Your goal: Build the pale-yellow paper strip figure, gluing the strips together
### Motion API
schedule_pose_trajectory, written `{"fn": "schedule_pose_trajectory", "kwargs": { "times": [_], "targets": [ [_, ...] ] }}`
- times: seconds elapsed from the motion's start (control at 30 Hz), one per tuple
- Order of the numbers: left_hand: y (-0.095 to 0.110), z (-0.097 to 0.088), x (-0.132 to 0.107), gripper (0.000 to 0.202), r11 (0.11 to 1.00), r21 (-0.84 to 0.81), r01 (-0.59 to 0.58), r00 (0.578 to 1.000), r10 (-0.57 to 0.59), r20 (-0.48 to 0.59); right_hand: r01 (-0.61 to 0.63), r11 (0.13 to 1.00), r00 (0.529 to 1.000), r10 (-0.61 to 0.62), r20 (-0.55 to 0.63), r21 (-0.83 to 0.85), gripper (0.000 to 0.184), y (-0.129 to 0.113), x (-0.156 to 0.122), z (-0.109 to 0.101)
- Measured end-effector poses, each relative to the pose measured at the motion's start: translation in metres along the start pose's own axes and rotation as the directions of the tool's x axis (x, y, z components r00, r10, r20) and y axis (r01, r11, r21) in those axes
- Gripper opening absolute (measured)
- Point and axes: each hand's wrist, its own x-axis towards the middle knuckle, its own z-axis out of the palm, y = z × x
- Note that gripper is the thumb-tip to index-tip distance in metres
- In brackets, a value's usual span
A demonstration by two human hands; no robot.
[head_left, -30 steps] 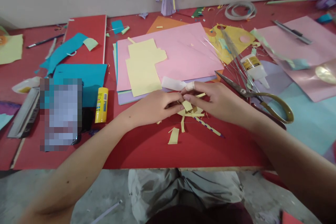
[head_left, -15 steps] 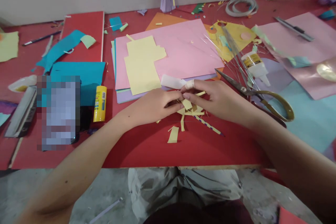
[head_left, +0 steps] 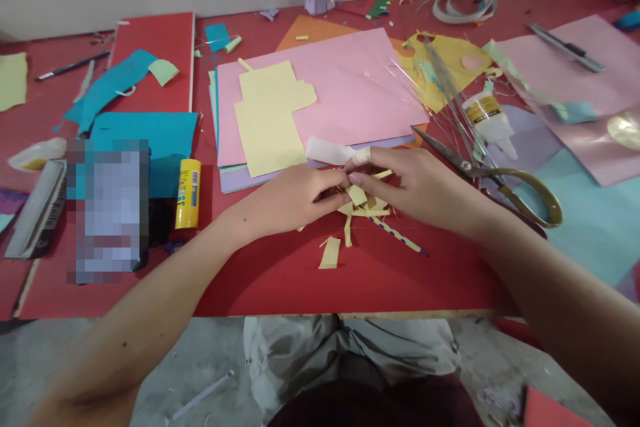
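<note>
Pale yellow paper scraps (head_left: 357, 195), angular and strip-like, loosely heaped at left hand (head_left: 293, 199), right hand (head_left: 419, 179); fingers (head_left: 384, 158) curled, meeting; whether grasping, cannot tell.

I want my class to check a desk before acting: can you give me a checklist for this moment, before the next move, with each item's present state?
1. Hands over the work: ok; the left grip and right grip come together above the yellow scraps.
2. Scrap firmly pinched: cannot tell; the contact is hidden.
3. Scissors well away from the right grip: not ok; they lie close beside it.
4. Craft knife away from both: ok; it lies on the right-hand pink sheet.
5. Glue bottle capped: cannot tell.
</note>
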Motion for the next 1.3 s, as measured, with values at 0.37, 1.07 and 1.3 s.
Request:
{"fn": "schedule_pose_trajectory", "kwargs": {
  "times": [0.37,1.07,1.3],
  "targets": [
    [-0.0002,0.0014,-0.0003,0.019,0.998,0.065,-0.007,1.0,0.008,-0.005,0.004,1.0,1.0,-0.004,-0.011,-0.014,0.02,0.0008,0.0004,0.0007],
    [-0.0008,0.0019,-0.0006,0.019,0.998,0.068,-0.016,1.0,0.016,-0.007,0.011,1.0,1.0,-0.011,-0.013,-0.01,0.021,0.0024,0.0005,0.0013],
    [-0.0005,0.0021,-0.0005,0.02,0.998,0.064,-0.007,1.0,0.007,-0.001,0.011,1.0,1.0,-0.011,-0.006,-0.016,0.021,0.0034,0.0005,0.0014]
  ]
}}
